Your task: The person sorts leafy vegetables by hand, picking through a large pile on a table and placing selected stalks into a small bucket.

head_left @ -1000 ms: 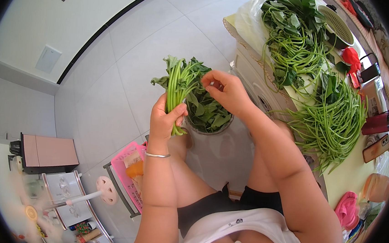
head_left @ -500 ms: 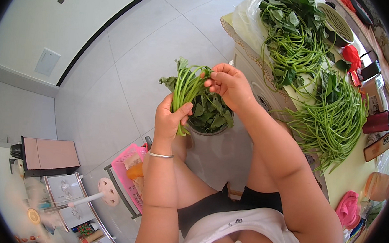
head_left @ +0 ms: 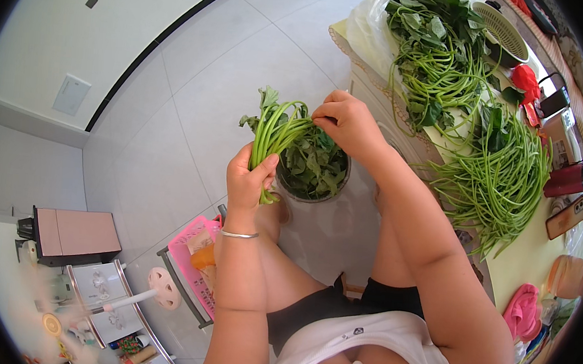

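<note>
My left hand (head_left: 250, 177) is closed around a bunch of long green leafy-vegetable stems (head_left: 272, 134), held upright with a few leaves at the top. With fingertips pinched together, my right hand (head_left: 352, 124) grips the upper end of some stems, which bend over toward it. What lies right between those fingertips is hidden. Below the hands, a round dark container (head_left: 320, 201) on the floor is filled with torn green leaves (head_left: 313, 166).
To the right, a table (head_left: 506, 280) carries a leafy heap (head_left: 444, 64), a pile of bare stems (head_left: 504, 181), a strainer basket (head_left: 500, 34), a phone (head_left: 565, 218) and a pink cloth (head_left: 522, 311). A pink basket (head_left: 186, 256) stands left of my legs, near a fan (head_left: 163, 287).
My right hand has pulled slightly right, bending the stem tops over to the right. My left hand has shifted a little left with the bunch, uncovering more of the leaf container.
</note>
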Demonstrator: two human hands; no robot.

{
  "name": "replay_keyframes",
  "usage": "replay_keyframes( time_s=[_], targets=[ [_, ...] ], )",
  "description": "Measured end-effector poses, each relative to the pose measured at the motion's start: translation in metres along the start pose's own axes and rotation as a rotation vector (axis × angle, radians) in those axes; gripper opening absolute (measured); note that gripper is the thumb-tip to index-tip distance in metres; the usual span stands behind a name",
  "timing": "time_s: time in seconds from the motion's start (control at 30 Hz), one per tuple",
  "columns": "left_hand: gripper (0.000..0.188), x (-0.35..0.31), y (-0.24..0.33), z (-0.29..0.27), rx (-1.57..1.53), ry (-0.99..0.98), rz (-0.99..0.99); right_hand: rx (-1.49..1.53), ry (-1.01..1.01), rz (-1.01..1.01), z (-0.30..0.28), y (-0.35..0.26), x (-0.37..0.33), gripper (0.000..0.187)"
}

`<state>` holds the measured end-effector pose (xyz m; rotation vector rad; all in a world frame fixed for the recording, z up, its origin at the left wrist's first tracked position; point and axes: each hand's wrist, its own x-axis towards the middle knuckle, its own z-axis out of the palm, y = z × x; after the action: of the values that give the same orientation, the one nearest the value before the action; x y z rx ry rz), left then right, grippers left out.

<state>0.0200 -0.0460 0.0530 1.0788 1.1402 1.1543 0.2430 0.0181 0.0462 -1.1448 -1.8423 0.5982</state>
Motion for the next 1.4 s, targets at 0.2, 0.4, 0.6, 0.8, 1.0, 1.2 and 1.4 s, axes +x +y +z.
replay_keyframes(
  time_s=[0.2,0.4,0.6,0.8,1.0,1.2,1.4],
  targets=[
    [0.02,-0.007,-0.007,-0.002,0.527,0.006,0.291,-0.2,0.036,0.011,0.007,-0.01,-0.004,0.012],
    [0.022,-0.018,-0.009,-0.003,0.835,-0.003,0.462,0.433,0.308,0.544,-0.016,0.017,0.017,0.008],
    [0.017,-0.015,-0.006,-0.004,0.567,0.161,0.151,1.201,0.174,0.557,-0.033,0.01,0.011,0.011],
    [0.017,-0.007,0.001,-0.016,0.17,0.237,-0.101,1.291,-0.005,0.535,-0.032,0.022,0.013,0.012],
    [0.02,-0.006,0.003,-0.015,-0.007,0.238,-0.003,0.535,-0.434,0.7,0.002,0.022,0.004,0.021],
    [0.022,-0.005,0.005,-0.025,-0.117,0.213,0.017,-0.055,-0.463,0.292,0.045,0.015,-0.013,0.027],
    [0.024,-0.007,0.009,-0.025,-0.307,0.165,-0.056,0.287,-0.315,0.213,0.07,0.001,-0.013,0.023]
  ],
)
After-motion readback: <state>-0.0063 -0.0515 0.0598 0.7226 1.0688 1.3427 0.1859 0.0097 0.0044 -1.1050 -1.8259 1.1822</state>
